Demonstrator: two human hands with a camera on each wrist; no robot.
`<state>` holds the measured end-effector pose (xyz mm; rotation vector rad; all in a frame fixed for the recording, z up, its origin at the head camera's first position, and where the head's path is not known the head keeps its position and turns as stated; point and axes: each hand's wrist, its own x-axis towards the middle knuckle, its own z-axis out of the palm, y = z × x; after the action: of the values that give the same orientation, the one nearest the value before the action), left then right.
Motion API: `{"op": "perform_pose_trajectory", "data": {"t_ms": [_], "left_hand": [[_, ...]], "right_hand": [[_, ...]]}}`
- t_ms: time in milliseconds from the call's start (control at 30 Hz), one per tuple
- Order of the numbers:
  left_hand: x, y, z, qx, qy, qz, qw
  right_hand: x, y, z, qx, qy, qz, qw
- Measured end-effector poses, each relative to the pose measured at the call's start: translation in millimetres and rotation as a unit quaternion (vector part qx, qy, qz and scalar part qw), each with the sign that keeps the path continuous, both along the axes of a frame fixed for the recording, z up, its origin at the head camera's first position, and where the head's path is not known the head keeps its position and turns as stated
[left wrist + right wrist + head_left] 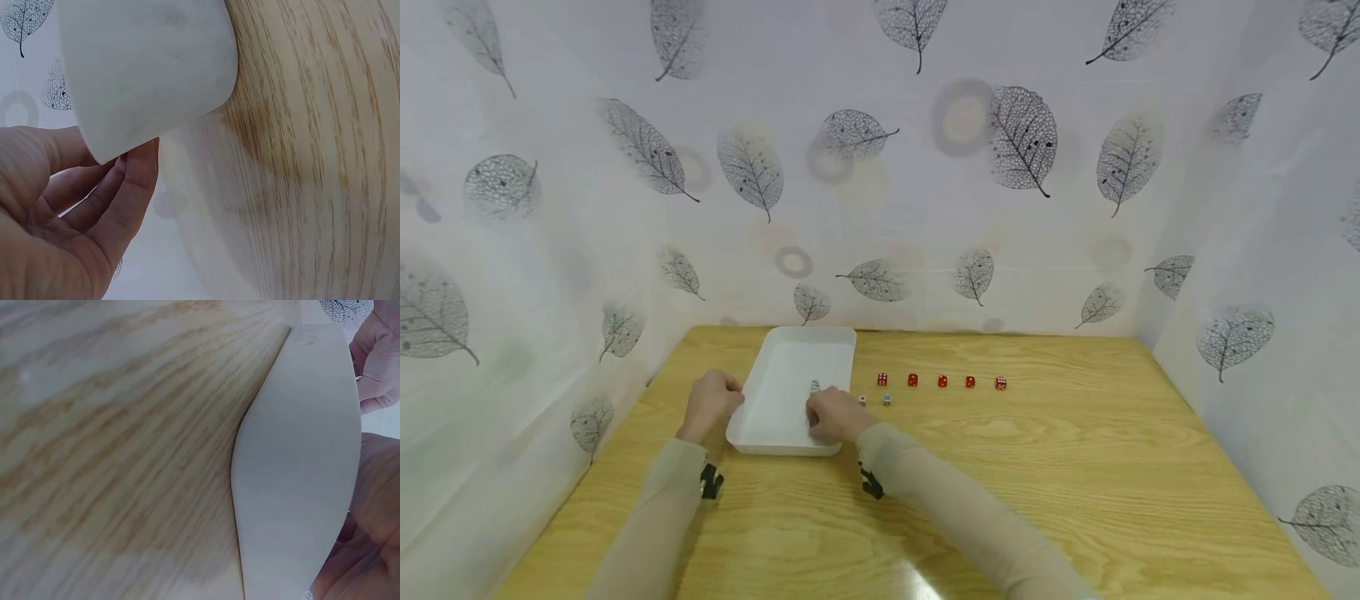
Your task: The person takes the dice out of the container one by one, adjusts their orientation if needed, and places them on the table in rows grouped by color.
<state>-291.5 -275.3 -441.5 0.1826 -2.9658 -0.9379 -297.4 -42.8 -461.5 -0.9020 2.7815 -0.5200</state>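
- The white tray [775, 408] lay on the left part of the wooden bench [1075, 467], long side running away from the person.
- The left hand [710, 402] pinched the tray's left rim between thumb and fingers; the left wrist view showed the fingertips against its wall.
- The right hand [837, 414] reached over the tray's right rim, its fingers bent downward inside; a small spotted piece [811, 423] showed at the fingertips, but whether they gripped it I could not tell.
- Inside the tray, just beyond the right hand, sat a pale die [815, 386].
- Two more pale dice [887, 399] rested on the bench just right of the tray, near the right hand's wrist.
- Behind and to the right of them, five red dice [942, 381] stood spaced apart in a row.
- Light sleeves [940, 500] covered both forearms, with a black fitting [711, 482] at each wrist.
- A pale sheet [850, 233] printed with dark leaves rose behind the bench and on both sides.
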Motion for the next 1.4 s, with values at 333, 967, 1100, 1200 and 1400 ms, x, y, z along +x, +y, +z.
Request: {"op": "perform_pose_trajectory", "data": {"t_ms": [333, 967, 1100, 1200, 1400], "left_hand": [[0.2, -1, -1.9, 0.01, -0.007, 0.005, 0.9999], [-0.5, -2, -0.2, 0.008, -0.001, -0.012, 0.9999], [-0.7, 0, 0.9, 0.007, -0.003, -0.011, 0.9999], [1.2, 1, 1.4, 0.01, -0.008, -0.009, 0.9999], [2.8, 1, -0.2, 0.011, -0.005, -0.006, 0.9999]], "right_hand": [[-1.8, 11, -0.4, -0.089, 0.029, 0.014, 0.995], [-7.7, 50, 9.7, -0.202, -0.015, -0.03, 0.979], [-5.6, 61, 11.7, -0.219, -0.03, -0.034, 0.975], [-2.9, 68, 8.7, -0.223, -0.028, -0.036, 0.974], [2.7, 80, 4.4, -0.227, -0.014, -0.041, 0.973]]}}
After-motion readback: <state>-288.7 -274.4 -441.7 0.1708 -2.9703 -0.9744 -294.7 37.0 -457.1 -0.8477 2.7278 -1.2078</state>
